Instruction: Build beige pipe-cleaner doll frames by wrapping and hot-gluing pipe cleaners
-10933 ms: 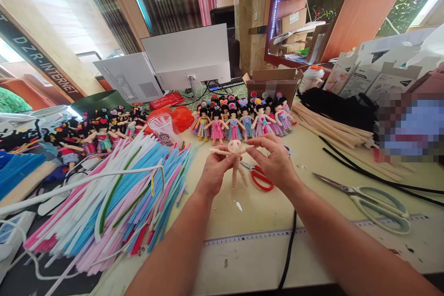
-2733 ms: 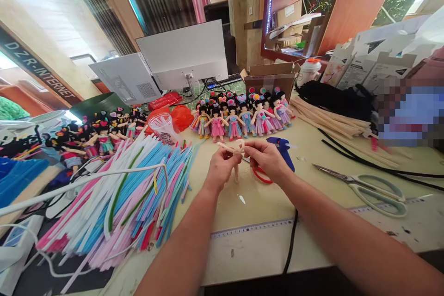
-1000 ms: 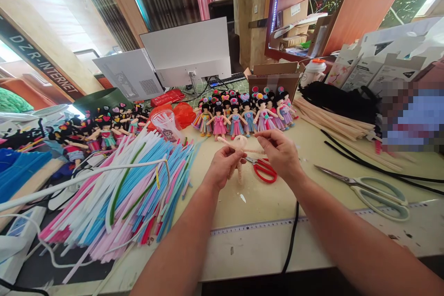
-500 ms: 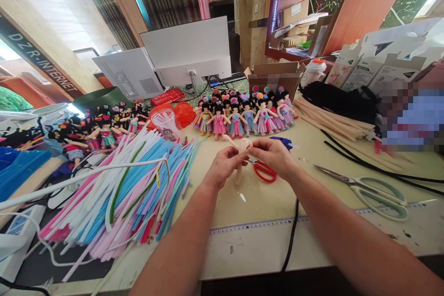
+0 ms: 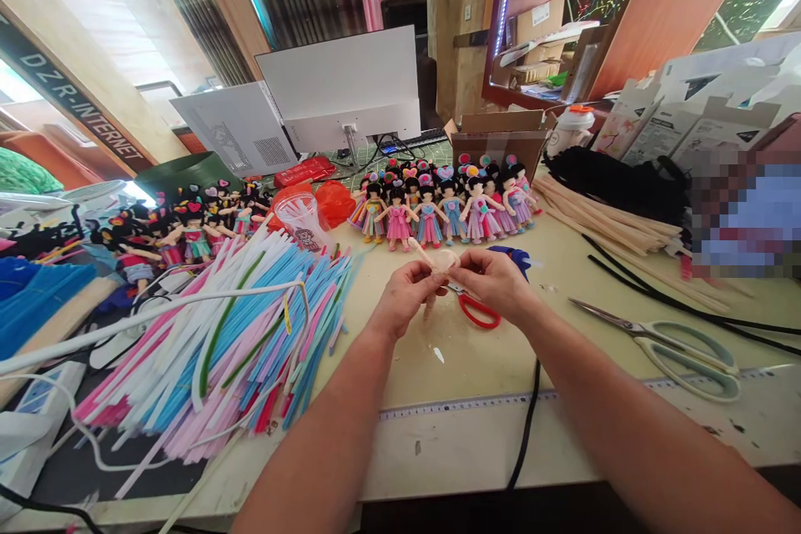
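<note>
A beige figure (image 5: pixel 443 259) is covered in fuzzy, matt fibre; the large scissors (image 5: pixel 642 332) are bladed in shiny metal; the tabletop (image 5: pixel 463 367) is finished smooth, faintly glossy.

Left hand (image 5: pixel 402 300) and right hand (image 5: pixel 497 284) close together, pinched, fingertips (image 5: pixel 430 284) perhaps touching.

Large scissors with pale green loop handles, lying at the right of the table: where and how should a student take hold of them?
Probably best by the pale green loop handles, coming from the person's near right side. The scissors lie flat with their loops toward that side, while the pointed metal blades aim left and away.
</note>
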`<state>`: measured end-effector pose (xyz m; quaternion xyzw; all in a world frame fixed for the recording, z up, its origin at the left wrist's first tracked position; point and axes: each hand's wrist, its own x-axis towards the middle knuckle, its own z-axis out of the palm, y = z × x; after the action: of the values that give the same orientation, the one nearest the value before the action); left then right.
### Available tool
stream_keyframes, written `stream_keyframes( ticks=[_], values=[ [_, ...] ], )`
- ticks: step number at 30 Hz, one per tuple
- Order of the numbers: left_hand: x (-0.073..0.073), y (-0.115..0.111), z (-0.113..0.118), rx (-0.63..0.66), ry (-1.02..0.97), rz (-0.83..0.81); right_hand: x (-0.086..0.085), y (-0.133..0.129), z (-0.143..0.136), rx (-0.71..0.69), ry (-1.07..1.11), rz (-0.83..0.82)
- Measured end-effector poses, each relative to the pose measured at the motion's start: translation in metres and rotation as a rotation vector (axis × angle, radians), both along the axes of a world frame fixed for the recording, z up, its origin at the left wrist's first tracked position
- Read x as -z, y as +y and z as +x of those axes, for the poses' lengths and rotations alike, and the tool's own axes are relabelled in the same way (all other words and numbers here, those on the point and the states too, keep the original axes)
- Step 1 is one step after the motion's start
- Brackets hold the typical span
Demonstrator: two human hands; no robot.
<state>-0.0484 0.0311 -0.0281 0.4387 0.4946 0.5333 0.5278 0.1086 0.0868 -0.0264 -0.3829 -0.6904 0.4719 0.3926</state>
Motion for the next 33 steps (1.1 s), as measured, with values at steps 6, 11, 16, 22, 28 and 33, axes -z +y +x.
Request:
stream_keyframes(
  ticks=[6, 11, 16, 22, 28, 33],
  values=[
    [0.001, 0.001, 0.000, -0.046, 0.047, 0.014, 0.001, -0.001, -0.002, 0.042, -0.028, 0.039],
    [0.002, 0.002, 0.001, -0.028, 0.067, 0.017, -0.003, -0.003, -0.001, 0.069, 0.022, 0.045],
    [0.002, 0.001, 0.003, -0.043, 0.097, 0.042, -0.008, -0.004, 0.000, 0.147, 0.039, 0.059],
    [0.001, 0.000, 0.004, -0.135, 0.199, 0.052, -0.008, -0.006, 0.001, 0.156, -0.021, 0.108],
    [-0.001, 0.000, 0.004, -0.122, 0.177, 0.043, -0.007, -0.006, 0.000, 0.155, -0.031, 0.077],
    [-0.003, 0.000, 0.000, -0.077, 0.051, -0.003, -0.005, -0.002, 0.000, 0.111, 0.068, 0.018]
  ],
)
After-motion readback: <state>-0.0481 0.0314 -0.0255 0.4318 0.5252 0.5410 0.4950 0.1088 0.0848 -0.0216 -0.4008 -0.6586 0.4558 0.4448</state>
